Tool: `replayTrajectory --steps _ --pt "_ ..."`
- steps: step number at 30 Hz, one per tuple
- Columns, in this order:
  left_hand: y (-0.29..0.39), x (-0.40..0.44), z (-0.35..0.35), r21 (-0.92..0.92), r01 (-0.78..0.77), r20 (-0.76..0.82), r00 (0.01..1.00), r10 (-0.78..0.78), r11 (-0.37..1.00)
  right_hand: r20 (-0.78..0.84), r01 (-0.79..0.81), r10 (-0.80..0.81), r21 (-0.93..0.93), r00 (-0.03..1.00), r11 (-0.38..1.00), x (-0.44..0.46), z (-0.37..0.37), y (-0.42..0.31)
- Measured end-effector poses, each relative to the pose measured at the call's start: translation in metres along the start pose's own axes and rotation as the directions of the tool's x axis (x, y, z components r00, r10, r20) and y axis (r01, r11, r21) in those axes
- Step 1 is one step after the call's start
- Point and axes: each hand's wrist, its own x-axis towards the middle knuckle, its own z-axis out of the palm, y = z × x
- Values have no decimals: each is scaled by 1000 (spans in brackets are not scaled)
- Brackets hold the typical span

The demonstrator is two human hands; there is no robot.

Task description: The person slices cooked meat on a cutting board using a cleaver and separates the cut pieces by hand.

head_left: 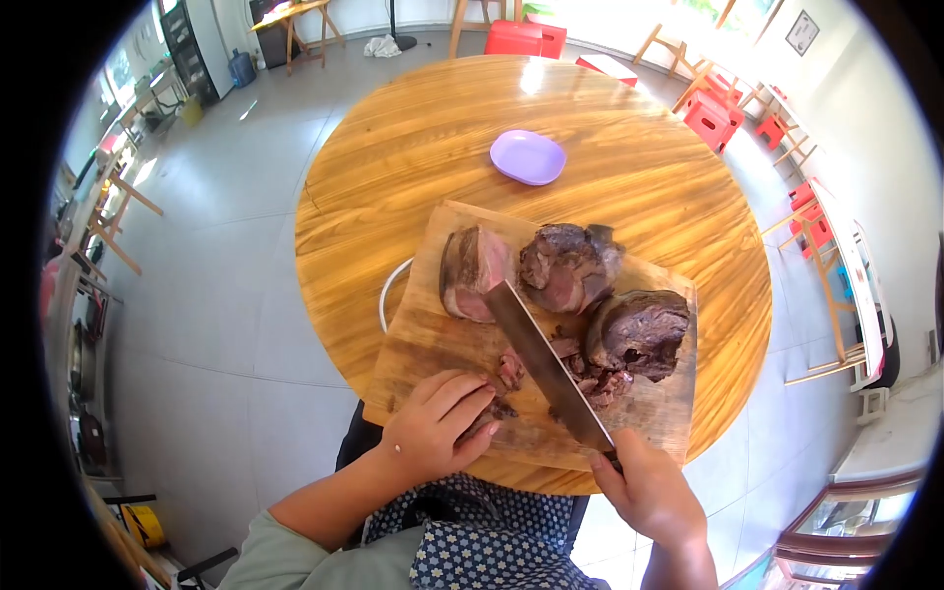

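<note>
My right hand [649,492] grips the handle of a long, broad-bladed kitchen knife [551,366]. The blade slants up and left above the wooden cutting board [418,339]. At the board's near left, my left hand [433,421] has its fingers curled over a small dark piece of meat [501,409], mostly hidden beneath them. Three big chunks of cooked meat lie farther back: a pink-faced one [477,270] at left, a dark one [570,265] in the middle and another [639,334] at right. Small meat scraps [607,389] lie around the blade.
The board rests on a round wooden table [364,197]. Beyond it sits a shallow purple dish [528,157]. A white curved rim or handle [384,295] shows at the board's left edge. Red stools [713,118] and side tables stand around the room.
</note>
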Motion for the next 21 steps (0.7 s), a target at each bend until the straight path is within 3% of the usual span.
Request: replayTrajectory --steps 6,13,18,21 --pt "1 -4 1 11 -10 -60 998 10 1000 64 15 -11 -67 998 998 -11 -2 -9" --pt "-2 -5 6 12 -56 -35 998 56 998 -14 73 -74 -72 997 995 -14 2 -5" --pt "0 -3 7 38 -37 -48 998 39 999 27 159 -157 -62 987 985 -13 11 -2" --pt "3 7 -3 -113 31 -47 998 -37 993 8 14 -14 11 1000 1000 -16 6 4"
